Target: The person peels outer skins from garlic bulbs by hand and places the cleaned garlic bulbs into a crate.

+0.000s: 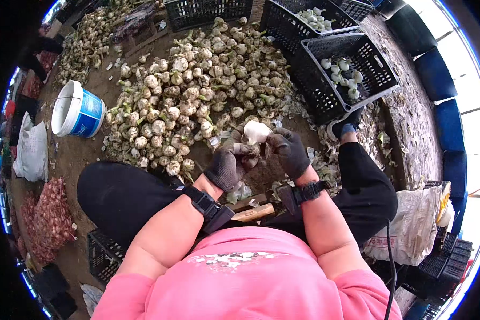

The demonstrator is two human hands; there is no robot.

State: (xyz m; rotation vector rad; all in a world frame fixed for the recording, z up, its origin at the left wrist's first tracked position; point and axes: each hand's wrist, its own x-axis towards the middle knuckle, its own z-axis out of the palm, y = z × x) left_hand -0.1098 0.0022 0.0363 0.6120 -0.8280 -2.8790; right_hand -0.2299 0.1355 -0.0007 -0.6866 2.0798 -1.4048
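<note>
A peeled-looking white garlic bulb (256, 132) is held up between my two hands, just in front of the heap. My left hand (232, 162), in a dark grey glove with soiled fingertips, has its fingers curled in at the bulb's lower left side. On the other side, my right hand (287, 153), gloved the same way, closes its fingers against the bulb's right edge. Part of the bulb's underside is hidden by the gloves. Beyond the hands lies a large heap of unpeeled garlic bulbs (189, 93) with dirty skins and short stems.
At the right front, a black crate (357, 45) holds several white bulbs; another black crate (282, 26) stands behind it. A white-and-blue bucket (69, 114) is at left, near a red net sack of bulbs (50, 218). Loose skins litter the ground.
</note>
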